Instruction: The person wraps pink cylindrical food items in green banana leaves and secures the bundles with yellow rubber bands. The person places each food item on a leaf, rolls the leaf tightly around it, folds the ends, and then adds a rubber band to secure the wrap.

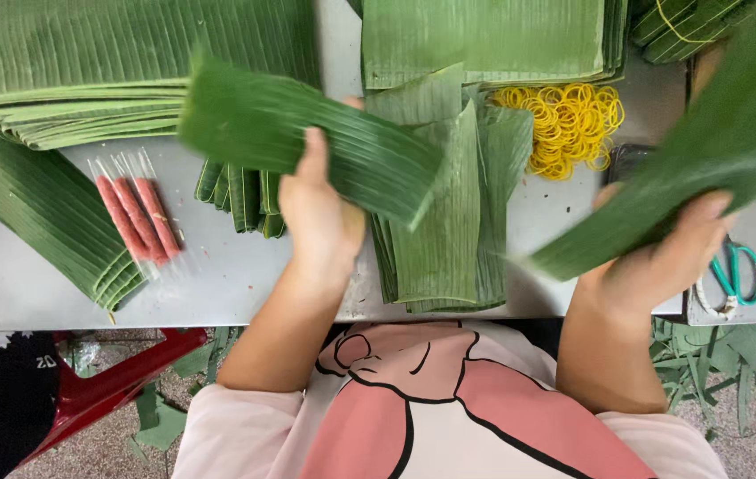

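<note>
My left hand [318, 211] grips a green banana leaf strip [307, 137] and holds it flat above the grey table [218, 275]. In my right hand [662, 257] is a second, longer leaf strip [689, 168], blurred and slanting up to the right. Between my hands lies a pile of cut leaf pieces [444, 222]. Three pink sausages in clear wrap [137, 215] lie side by side on the table, left of my left hand.
Big stacks of leaves [85, 62] [484, 40] fill the table's far side, with a fanned stack [41, 208] at the left. Yellow rubber bands [569, 124] are heaped at the back right. Teal scissors [735, 273] lie at the right edge. Leaf scraps litter the floor.
</note>
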